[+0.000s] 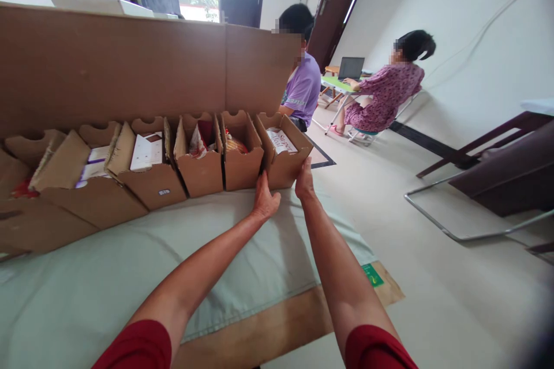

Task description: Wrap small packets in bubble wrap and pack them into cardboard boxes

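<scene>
The rightmost small cardboard box [281,164] stands at the end of a row and holds a white package [281,141] with printed lettering. At its left lower side is my left hand [265,200], fingers reaching into the gap by the neighbouring box and thumb sticking out. My right hand [304,181] presses on its right front corner, the fingers partly hidden along the side. Between them, both hands grip this box. Just left stands another cardboard box [243,170] with a red and yellow packet [234,143] inside.
More open boxes [201,176] with packets and cartons continue leftward on a pale green cloth [216,230]. Behind the row rises a tall cardboard panel [130,69]. Two people sit beyond, one at a small green table [341,85] with a laptop [351,68]. A metal-framed chair [459,236] is at right.
</scene>
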The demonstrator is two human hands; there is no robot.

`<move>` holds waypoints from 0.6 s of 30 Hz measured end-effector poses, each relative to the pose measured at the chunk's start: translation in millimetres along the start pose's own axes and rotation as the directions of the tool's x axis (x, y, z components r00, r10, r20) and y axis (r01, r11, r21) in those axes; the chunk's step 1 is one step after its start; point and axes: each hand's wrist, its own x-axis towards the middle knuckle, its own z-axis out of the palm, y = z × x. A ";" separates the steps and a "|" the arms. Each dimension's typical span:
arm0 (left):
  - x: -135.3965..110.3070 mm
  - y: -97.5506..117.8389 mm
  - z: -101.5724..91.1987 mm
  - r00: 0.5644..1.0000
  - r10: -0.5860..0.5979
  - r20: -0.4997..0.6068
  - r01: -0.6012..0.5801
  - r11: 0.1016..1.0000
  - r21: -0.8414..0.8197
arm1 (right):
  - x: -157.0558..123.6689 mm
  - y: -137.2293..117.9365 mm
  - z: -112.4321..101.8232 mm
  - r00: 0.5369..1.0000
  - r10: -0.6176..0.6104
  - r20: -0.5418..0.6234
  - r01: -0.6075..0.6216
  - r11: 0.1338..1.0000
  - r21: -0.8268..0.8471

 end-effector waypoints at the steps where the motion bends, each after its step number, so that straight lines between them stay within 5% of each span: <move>1: -1.5 0.8 -2.7 1.000 -0.005 0.009 0.005 1.000 0.008 | 1.5 1.1 1.0 1.000 0.006 -0.027 -0.007 0.999 -0.034; 7: -61.1 -0.1 -56.0 0.997 0.019 0.073 -0.022 0.999 0.040 | -33.5 -14.3 -17.5 0.969 -0.163 -0.185 0.136 0.979 -0.151; 10: -108.0 1.0 -89.2 0.997 -0.004 0.074 0.002 0.999 0.040 | -66.0 -41.3 -4.3 0.941 -0.337 -0.011 0.322 0.908 -0.269; 12: -136.5 4.8 -105.0 0.997 -0.062 0.044 0.061 0.998 0.026 | -81.6 -63.5 23.9 0.880 -0.370 0.299 0.469 0.776 -0.421; 14: -159.5 8.9 -117.1 0.993 -0.111 0.027 0.111 0.994 0.010 | -89.4 -84.9 59.6 0.812 -0.244 0.530 0.568 0.539 -0.623; 16: -176.4 11.5 -129.6 0.992 -0.119 0.040 0.119 0.993 0.007 | -92.2 -103.2 90.8 0.805 -0.071 0.589 0.585 0.259 -0.769; 18: -188.3 12.3 -145.4 0.993 -0.101 0.058 0.101 0.995 0.009 | -96.1 -117.5 109.0 0.827 0.009 0.563 0.560 0.091 -0.824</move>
